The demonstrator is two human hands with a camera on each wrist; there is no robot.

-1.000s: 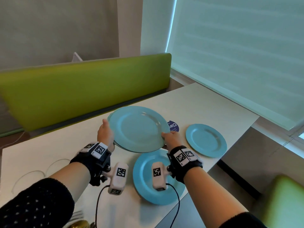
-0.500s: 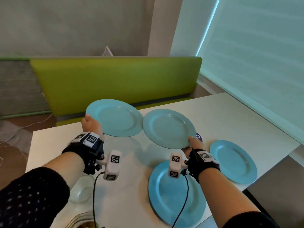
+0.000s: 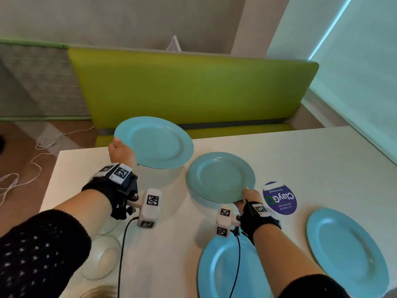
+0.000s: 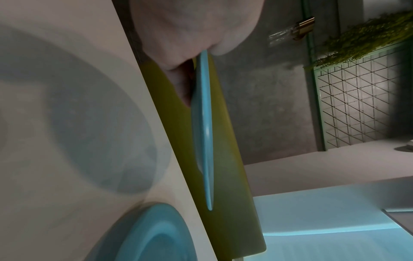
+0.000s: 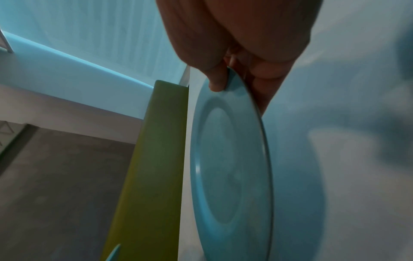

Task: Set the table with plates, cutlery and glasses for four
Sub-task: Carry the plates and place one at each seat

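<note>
- Left hand (image 3: 120,152): fingers hidden under the raised plate (image 3: 154,142); only thumb showed on rim.
- Right hand (image 3: 249,195): fingers hidden beneath the second plate (image 3: 220,177).
- Near plate (image 3: 221,269) was cut off by bottom edge, partly behind right forearm.
- Glass bowl (image 3: 103,258) was partly behind left arm and cable.
- Sticker (image 3: 280,197): small print too tiny to read.
- Right wrist view: surface (image 5: 346,123) was blurred.

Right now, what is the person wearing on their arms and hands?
Dark knitted sleeves with pale dots are pushed up each forearm. Each wrist has a black strap with square black-and-white markers behind the left hand and right hand, plus a white camera block with a black cable.
</note>
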